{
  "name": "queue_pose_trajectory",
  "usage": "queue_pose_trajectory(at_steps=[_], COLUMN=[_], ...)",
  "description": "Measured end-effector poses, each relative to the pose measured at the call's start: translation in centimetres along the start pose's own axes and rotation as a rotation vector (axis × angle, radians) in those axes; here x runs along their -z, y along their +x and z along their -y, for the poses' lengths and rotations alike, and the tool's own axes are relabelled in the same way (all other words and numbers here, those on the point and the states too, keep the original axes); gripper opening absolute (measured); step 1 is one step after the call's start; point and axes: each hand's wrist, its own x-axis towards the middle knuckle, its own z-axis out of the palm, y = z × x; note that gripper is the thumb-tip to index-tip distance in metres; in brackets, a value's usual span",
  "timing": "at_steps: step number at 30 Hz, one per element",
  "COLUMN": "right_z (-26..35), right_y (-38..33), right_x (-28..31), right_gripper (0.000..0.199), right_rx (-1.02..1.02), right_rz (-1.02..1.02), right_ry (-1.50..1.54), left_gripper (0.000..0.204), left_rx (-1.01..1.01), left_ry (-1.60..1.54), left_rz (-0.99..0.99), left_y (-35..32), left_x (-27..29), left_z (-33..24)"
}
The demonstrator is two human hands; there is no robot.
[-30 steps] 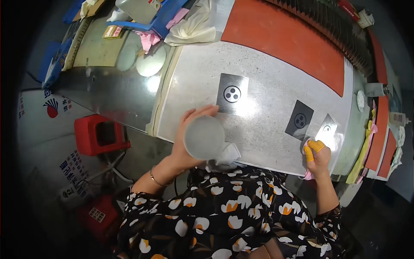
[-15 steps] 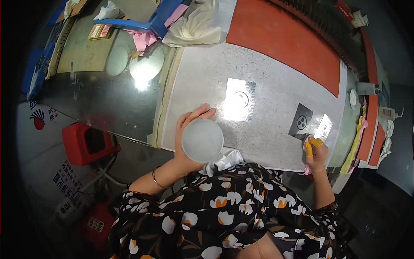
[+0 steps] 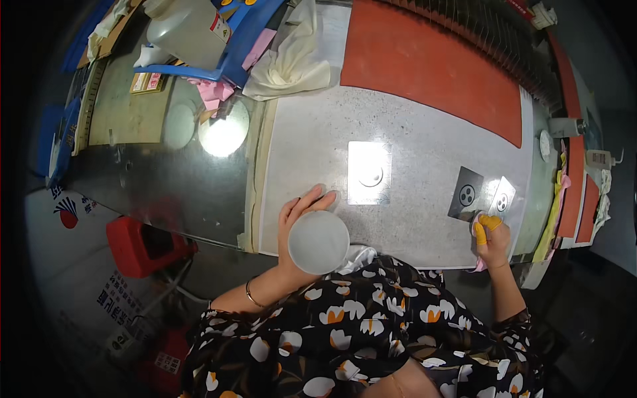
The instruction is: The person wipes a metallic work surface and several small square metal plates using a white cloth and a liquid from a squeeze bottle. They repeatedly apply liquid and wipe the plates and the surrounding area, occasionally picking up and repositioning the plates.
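Surface: a pale grey sheet (image 3: 292,152) covers the middle, with a red mat (image 3: 431,73) at the far side and a cream cloth (image 3: 295,73) crumpled at the far left.
Blue tray (image 3: 240,61): beyond the cream cloth, farther left, holding a translucent container (image 3: 189,33).
Bright plate (image 3: 369,156): we see it flat near the middle of the sheet, glare washing out much of its face.
Dark plate (image 3: 465,193) and shiny plate (image 3: 503,193): both lie toward the right, just beside each other.
Right hand (image 3: 492,240): yellow-covered fingers are pinched together on a pink cloth (image 3: 480,264), close to the near ends of these two plates.
Left hand (image 3: 300,229): fingers curve past the far left of a round grey thing (image 3: 318,242); we cannot tell whether they grip it, as its top hides the palm.
Plate risk: the pink cloth could snag a corner and push the dark plate and shiny plate together, scratching them.
Edge risk: the round grey thing is near the near edge, so a sleeve or wrist bump could topple it.
Glare risk: a smudge on the bright plate could escape us under that reflection.
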Motion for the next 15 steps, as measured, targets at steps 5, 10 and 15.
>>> queue_pose_trajectory(at_steps=[5, 10, 15], right_z=[0.11, 0.05, -0.04], right_y=[-0.01, 0.06, -0.32], right_x=[-0.02, 0.01, 0.05], right_gripper=[0.013, 0.013, 0.013], right_rx=[0.004, -0.005, -0.050], right_rz=[-0.002, -0.011, 0.015], right_ry=[-0.009, -0.003, 0.015], left_gripper=[0.028, 0.026, 0.022], left_rx=[-0.004, -0.011, -0.005], left_ry=[0.001, 0.024, -0.016], left_rz=[0.011, -0.011, -0.029], left_y=[0.12, 0.09, 0.28], left_x=[0.17, -0.15, 0.09], left_z=[-0.02, 0.01, -0.41])
